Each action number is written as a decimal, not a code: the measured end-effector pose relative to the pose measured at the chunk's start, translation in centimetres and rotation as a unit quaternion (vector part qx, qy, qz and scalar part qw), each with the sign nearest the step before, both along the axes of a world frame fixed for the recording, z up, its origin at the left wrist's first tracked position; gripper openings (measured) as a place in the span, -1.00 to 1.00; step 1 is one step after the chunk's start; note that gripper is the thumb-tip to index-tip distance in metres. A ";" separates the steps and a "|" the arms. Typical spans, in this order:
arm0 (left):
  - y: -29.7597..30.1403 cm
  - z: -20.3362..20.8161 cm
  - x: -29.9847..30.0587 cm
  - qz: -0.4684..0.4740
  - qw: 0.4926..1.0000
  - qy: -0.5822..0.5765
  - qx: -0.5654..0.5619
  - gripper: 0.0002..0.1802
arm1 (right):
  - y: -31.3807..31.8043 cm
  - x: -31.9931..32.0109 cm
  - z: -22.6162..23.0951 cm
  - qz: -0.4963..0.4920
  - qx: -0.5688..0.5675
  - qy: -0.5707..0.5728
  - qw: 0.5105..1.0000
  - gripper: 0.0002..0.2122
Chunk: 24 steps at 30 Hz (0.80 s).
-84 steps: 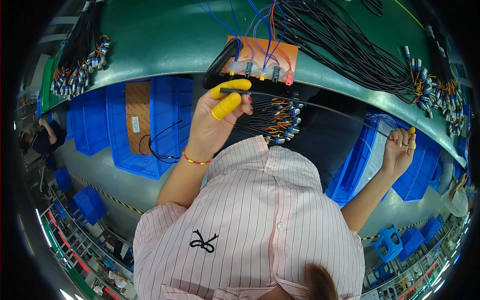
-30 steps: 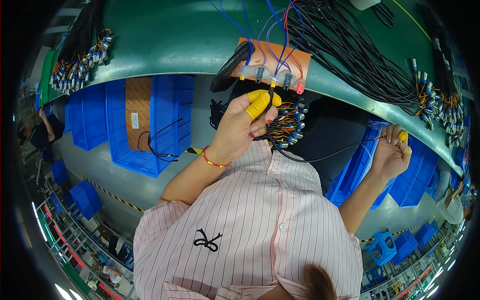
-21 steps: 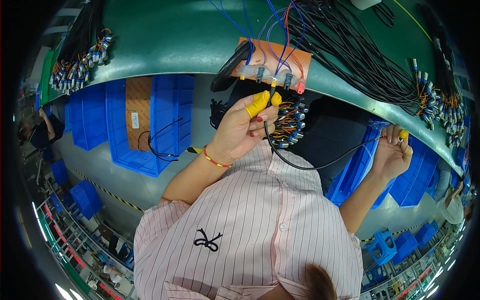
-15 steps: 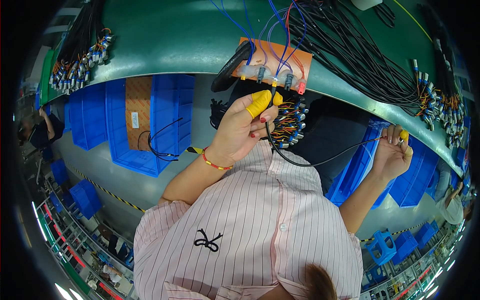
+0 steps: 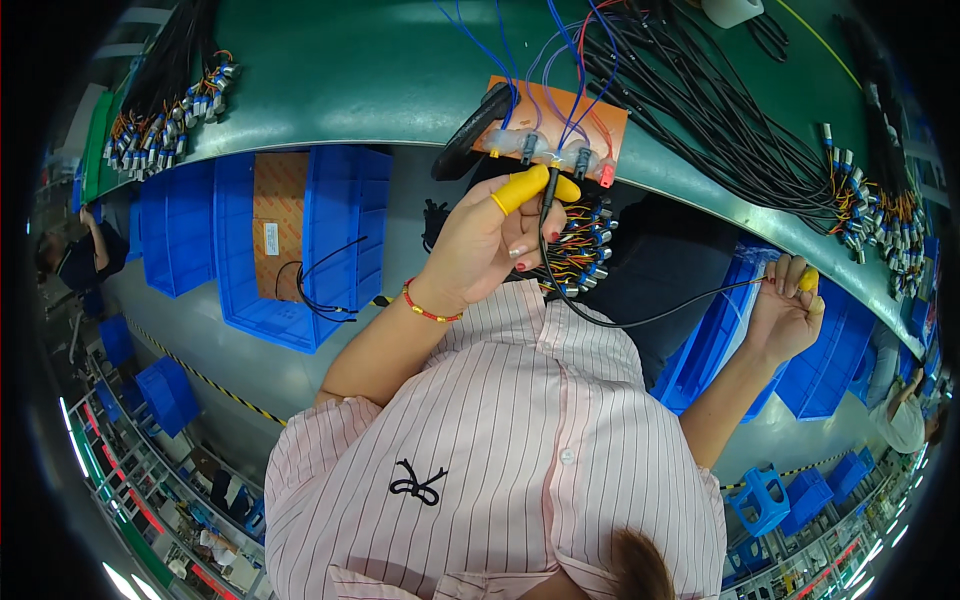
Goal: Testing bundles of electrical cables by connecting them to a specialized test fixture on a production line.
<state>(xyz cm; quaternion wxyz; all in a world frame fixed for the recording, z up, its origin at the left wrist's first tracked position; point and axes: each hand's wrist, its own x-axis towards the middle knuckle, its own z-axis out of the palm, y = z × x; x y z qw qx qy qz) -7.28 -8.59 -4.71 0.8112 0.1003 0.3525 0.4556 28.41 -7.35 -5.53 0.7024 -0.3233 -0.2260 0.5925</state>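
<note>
My left hand (image 5: 478,240), yellow finger cots on thumb and finger, pinches the black plug end of a cable (image 5: 548,197). The plug's tip meets a yellow-ringed socket on the edge of an orange test board (image 5: 560,115); how deep it sits cannot be made out. From there the black cable (image 5: 650,323) sags across my front to my right hand (image 5: 785,312). That hand, also with yellow finger cots, is closed on the cable's other end, where thin orange-red wire shows. Blue, purple and red wires (image 5: 548,70) run from the board, and a black bar-shaped piece (image 5: 470,132) lies at its left.
Bundles of black cables (image 5: 710,120) with metal connectors lie on the green table (image 5: 330,90). A bunch of connector ends (image 5: 590,245) hangs below the board. Blue bins (image 5: 340,240) stand left under the table edge, more at right. A blue stool (image 5: 762,500) and other people are farther off.
My left thumb and finger have shifted slightly on the plug, their tips now across it. Board and table sit slightly farther right in view. My right hand has hardly moved.
</note>
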 end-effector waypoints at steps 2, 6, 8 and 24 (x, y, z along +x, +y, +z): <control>-0.1 -0.4 -0.1 -0.016 0.999 0.030 0.033 -0.67 | -0.2 0.4 0.1 -0.011 0.004 0.016 1.000 -0.84; -0.6 -1.2 0.4 -0.006 0.995 0.066 0.074 -0.68 | -0.5 0.7 0.7 -0.039 -0.013 0.005 0.999 -0.85; -0.8 -1.3 0.9 0.018 0.993 0.087 0.075 -0.67 | -0.6 0.8 0.9 -0.036 -0.007 0.003 0.999 -0.85; 0.5 3.8 3.8 -0.062 0.946 0.186 0.257 -0.67 | 0.0 6.8 4.5 -0.064 0.093 0.029 0.993 -0.86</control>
